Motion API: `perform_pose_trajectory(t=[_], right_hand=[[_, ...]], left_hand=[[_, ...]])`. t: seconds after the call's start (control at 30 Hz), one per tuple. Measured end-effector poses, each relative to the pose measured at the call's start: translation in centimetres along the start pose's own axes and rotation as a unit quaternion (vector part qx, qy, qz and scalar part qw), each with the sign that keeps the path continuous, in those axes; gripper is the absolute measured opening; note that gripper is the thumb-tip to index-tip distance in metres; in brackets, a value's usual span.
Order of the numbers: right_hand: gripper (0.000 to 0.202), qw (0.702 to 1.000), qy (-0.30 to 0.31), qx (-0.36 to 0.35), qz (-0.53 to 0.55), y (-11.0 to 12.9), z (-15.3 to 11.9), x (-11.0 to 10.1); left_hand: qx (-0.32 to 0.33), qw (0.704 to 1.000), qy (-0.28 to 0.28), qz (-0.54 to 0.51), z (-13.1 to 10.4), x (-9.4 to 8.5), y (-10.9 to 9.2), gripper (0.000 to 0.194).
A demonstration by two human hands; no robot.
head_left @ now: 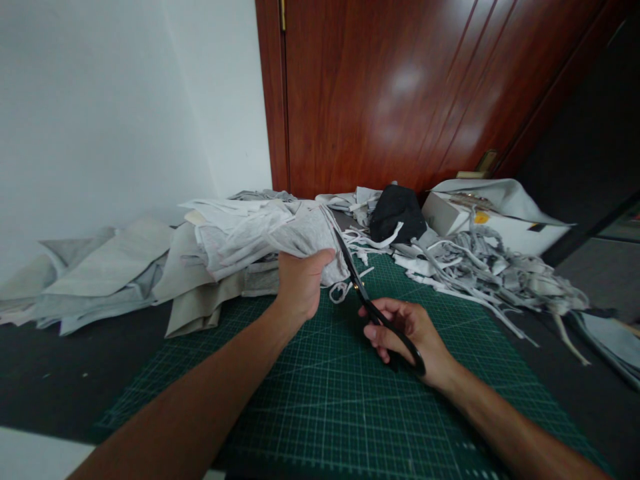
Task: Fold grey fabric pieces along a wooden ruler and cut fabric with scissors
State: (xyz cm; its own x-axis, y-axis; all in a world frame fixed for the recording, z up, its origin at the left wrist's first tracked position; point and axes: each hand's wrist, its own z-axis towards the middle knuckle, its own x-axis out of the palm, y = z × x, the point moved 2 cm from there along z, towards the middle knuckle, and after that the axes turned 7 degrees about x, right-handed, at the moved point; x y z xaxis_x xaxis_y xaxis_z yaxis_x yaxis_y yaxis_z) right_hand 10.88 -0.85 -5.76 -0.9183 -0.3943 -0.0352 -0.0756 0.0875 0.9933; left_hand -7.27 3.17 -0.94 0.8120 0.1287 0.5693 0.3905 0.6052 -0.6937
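Looks like trimming: left hand (299,283) pinching cloth (306,230), right hand (413,333) curled round scissors (354,275) handles; next snip needs cloth taut.

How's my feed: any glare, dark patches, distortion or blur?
Head view: glare on the glossy red-brown wooden door; head view: its sides slant, likely wide-angle distortion; head view: upper right too dark for detail; head view: slightly soft, but the black metal scissors read clearly.
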Motion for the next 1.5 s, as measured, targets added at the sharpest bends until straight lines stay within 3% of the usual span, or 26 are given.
perform_pose_trajectory(t=[0.9, 1.5], right_hand=[[0.044, 0.996, -0.023, -0.015, -0.085, -0.17, -0.09, 0.09], [0.050, 0.999, -0.039, -0.006, -0.023, 0.01, -0.01, 0.22]], left_hand=[[0.010, 1.000, 0.008, 0.019, -0.01, -0.11, 0.23, 0.056], [-0.010, 0.999, 0.032, 0.012, -0.66, 0.29, 0.61, 0.057]])
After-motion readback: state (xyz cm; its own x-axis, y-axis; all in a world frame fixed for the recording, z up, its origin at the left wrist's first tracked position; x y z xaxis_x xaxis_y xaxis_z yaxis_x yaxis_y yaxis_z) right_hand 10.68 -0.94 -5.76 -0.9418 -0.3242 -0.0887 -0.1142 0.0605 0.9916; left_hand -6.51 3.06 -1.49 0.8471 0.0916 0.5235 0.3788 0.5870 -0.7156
